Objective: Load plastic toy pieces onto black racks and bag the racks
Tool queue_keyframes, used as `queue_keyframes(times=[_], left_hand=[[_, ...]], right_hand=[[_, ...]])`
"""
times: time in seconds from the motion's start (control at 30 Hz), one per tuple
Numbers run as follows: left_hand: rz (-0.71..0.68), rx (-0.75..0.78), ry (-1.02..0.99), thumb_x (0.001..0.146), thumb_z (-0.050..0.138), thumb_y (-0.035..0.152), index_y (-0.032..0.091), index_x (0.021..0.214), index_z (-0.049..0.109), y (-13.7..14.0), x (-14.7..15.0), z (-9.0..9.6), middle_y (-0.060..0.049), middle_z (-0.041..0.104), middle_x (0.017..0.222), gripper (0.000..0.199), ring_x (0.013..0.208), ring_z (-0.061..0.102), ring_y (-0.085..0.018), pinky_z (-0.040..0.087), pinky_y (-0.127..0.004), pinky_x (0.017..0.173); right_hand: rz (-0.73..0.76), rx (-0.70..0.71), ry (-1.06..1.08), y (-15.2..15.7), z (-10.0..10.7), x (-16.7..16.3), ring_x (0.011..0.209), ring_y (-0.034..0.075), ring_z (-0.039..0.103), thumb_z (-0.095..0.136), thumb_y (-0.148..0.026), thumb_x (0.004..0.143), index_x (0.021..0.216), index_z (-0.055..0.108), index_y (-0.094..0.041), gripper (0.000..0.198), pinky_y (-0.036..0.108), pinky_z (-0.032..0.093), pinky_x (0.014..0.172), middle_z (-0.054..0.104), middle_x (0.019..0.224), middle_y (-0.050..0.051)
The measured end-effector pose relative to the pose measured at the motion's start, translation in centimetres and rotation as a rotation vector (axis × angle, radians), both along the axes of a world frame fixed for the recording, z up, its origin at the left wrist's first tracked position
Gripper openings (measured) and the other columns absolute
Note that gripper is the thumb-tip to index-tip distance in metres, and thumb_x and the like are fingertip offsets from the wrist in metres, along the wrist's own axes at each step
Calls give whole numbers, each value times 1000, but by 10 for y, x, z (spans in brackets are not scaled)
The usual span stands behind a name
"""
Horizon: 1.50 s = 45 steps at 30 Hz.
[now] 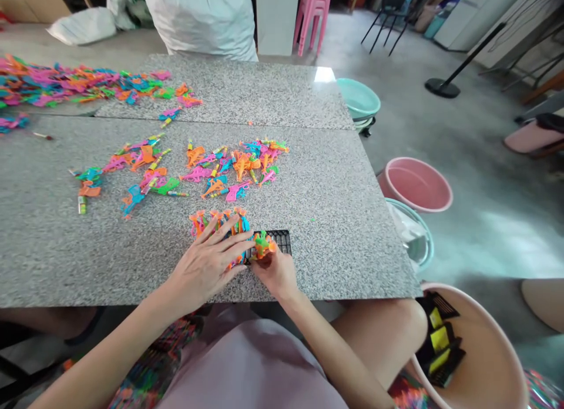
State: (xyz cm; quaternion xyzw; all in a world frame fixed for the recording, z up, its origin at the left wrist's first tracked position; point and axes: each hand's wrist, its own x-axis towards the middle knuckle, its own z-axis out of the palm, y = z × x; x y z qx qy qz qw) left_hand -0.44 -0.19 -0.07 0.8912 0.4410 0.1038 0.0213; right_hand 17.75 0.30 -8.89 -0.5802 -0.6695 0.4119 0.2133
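On the near edge of the speckled table, a black plastic grid tray [282, 237] holds a packed row of small colourful toy guns [200, 221] along its left part. My left hand [207, 259] lies over that row, its fingers stretched out and resting on the toys. Pinched in my right hand [278, 275] is a green and orange toy gun [262, 244], held at the tray just beyond my left fingertips. Whether it is one toy or two together, I cannot tell. My left hand covers much of the row.
Loose toy guns [244, 162], several with small yellow-green tubes, are scattered beyond the tray. A larger heap [66, 83] spreads at the far left. Pink [418, 185] and teal basins [359, 97] stand right of the table. Black trays [440, 344] sit in a peach tub [493, 362] by my knee.
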Motion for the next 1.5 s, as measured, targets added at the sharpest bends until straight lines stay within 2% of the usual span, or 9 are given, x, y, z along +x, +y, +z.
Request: queue_keyframes(times=[0.2,0.43,0.6,0.67,0.77,0.9,1.07,1.3,1.5], left_hand=[[34,53,-36,102,48,31,16,151,40,-2,4,1,-9,60,142,51,149,32,-26,23,-50,124],[23,70,-109,99,54,30,21,120,65,-1,4,-7,-2,68,130,26,145,39,-23,15,-43,127],[66,102,-186,96,62,35,26,113,68,-2,6,-14,3,71,125,21,145,39,-19,8,-35,128],[65,126,-198,95,62,38,27,114,68,-2,6,-15,5,71,124,22,144,40,-18,7,-33,128],[54,163,-197,96,60,42,28,116,69,-2,5,-16,5,71,123,26,143,41,-18,7,-32,128],[52,164,-153,93,63,46,29,120,68,-4,3,-20,4,70,126,32,141,43,-20,10,-36,128],[49,106,-153,93,63,39,30,125,66,-5,1,-15,4,69,129,34,142,43,-20,11,-37,128],[77,82,-211,97,58,44,31,127,66,-6,-1,-9,6,69,130,33,143,42,-18,14,-33,127],[75,121,-170,97,56,34,31,125,66,-5,-1,-10,5,70,127,30,143,42,-18,16,-36,127]], right_hand=[[220,145,-271,2,18,-4,73,21,72,59,-21,85,102,57,-21,17,24,44,60,74,80,4],[303,144,-312,-10,19,-9,73,21,71,52,-10,89,114,55,-19,27,25,45,60,75,86,7],[412,114,-260,73,25,20,80,19,71,62,-14,86,103,59,-23,19,25,49,68,73,86,1],[243,244,-448,130,33,23,96,21,70,53,-11,92,115,59,-21,25,29,51,79,73,103,8],[311,435,-622,188,38,9,128,23,55,40,0,92,138,49,-18,51,32,49,95,57,141,15],[417,477,-747,166,24,-12,124,27,55,38,-3,94,144,43,-8,51,39,48,99,60,133,22],[437,464,-694,114,26,14,112,26,58,48,-4,90,137,51,-11,48,35,51,93,64,120,17],[489,561,-766,202,45,35,119,25,53,41,-2,94,125,61,-19,40,34,51,90,56,135,14],[848,585,-851,250,36,29,110,23,59,41,-6,98,99,68,-14,28,32,49,90,68,108,13]])
